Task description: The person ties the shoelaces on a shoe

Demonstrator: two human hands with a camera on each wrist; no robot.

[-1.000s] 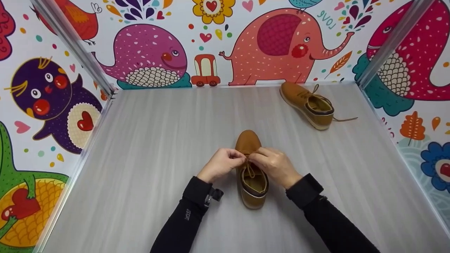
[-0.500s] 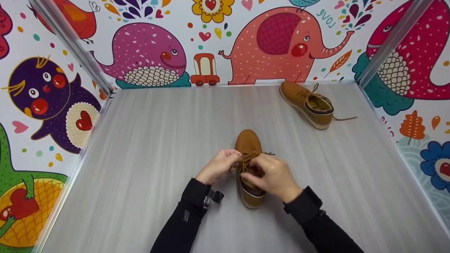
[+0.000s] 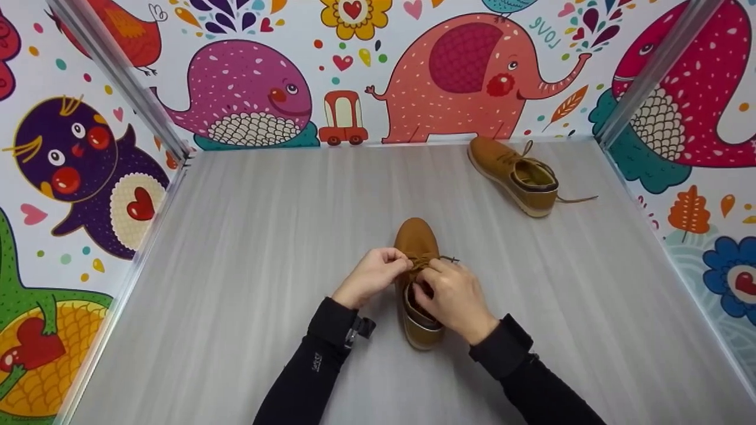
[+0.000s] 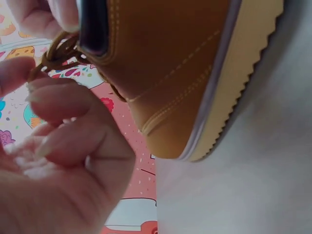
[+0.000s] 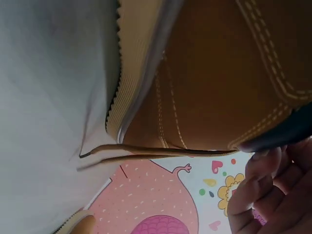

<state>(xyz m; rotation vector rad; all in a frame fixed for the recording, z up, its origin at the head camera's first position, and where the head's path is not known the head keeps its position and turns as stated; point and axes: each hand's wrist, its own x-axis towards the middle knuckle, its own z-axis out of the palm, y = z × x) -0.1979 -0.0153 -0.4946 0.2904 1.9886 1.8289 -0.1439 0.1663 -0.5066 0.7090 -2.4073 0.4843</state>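
A tan lace-up shoe (image 3: 416,235) stands on the grey floor, toe pointing away from me. My left hand (image 3: 371,276) is at the left side of its lacing, thumb and forefinger pinching the brown shoelace (image 4: 62,52) beside a loose, looped knot. Across from it, my right hand (image 3: 458,298) has curled fingers at the same lacing, pinching the lace above the shoe opening; its grip is partly hidden by the hand's back. In the right wrist view, two lace ends (image 5: 165,152) hang over the side of the shoe (image 5: 209,83).
A matching tan shoe (image 3: 514,177) stands at the back right by the wall, one lace trailing on the floor (image 3: 283,206). Printed cartoon walls (image 3: 248,88) with metal corner strips enclose the floor on the left, back and right.
My right hand has shifted from the knot toward the shoe opening, and a lace end now sticks out at the right. My left hand stays at the lacing with small shifts.
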